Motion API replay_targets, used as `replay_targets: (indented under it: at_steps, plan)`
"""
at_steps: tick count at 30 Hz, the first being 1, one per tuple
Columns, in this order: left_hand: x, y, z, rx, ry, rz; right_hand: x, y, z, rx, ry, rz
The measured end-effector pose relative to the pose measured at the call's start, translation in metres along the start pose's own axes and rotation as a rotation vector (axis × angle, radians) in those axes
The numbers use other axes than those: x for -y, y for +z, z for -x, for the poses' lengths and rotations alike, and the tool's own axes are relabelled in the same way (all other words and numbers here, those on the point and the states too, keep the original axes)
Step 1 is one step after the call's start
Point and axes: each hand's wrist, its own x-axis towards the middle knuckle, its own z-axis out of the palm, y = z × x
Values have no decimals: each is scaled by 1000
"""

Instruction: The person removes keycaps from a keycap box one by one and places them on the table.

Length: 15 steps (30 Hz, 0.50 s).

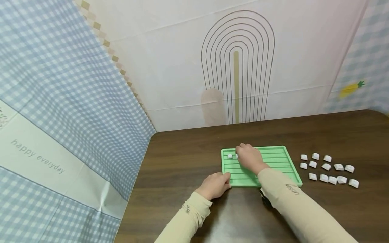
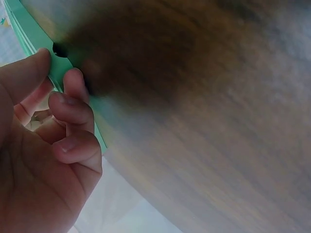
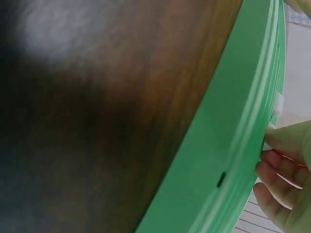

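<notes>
A green tray (image 1: 243, 183) with several ridged rows lies on the table. My left hand (image 1: 214, 185) grips its near left corner; in the left wrist view the thumb and curled fingers (image 2: 75, 109) are at the tray's edge. Over the tray's far left part, my right hand (image 1: 250, 158) pinches a white keycap, mostly hidden by the fingers, at the top row. Just left of it another white keycap (image 1: 229, 156) sits in that same row. The right wrist view shows the right hand (image 3: 286, 165) low at the tray, with white bits by the thumb.
Several loose white keycaps (image 1: 326, 166) lie in rough rows to the right of the tray. The dark wooden table (image 1: 176, 152) meets a printed cloth backdrop (image 1: 170, 67) behind, and a blue checked cloth (image 1: 91, 84) hangs along the left.
</notes>
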Motion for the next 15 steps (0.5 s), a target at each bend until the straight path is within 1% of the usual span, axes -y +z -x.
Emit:
replay_targets:
  at_steps: [4, 6, 8, 10, 11, 14, 15]
  plan:
    - [0, -1, -2, 5, 3, -4, 0, -4, 1, -10, -5, -8]
    - [0, -1, -2, 14, -2, 7, -3, -11, 3, -10, 2, -41]
    - [1, -1, -1, 18, -6, 17, -12, -24, 7, -18, 19, -90]
    - [2, 0, -1, 18, -7, 25, -33, -44, 15, -46, 47, -119]
    - [3, 0, -1, 16, -9, 30, -46, -55, 20, -54, 72, -128]
    - [6, 1, 0, 11, -14, 35, -100, -85, 43, -68, 167, -119]
    - [7, 1, 1, 12, -17, 36, -120, -91, 53, -66, 217, -111]
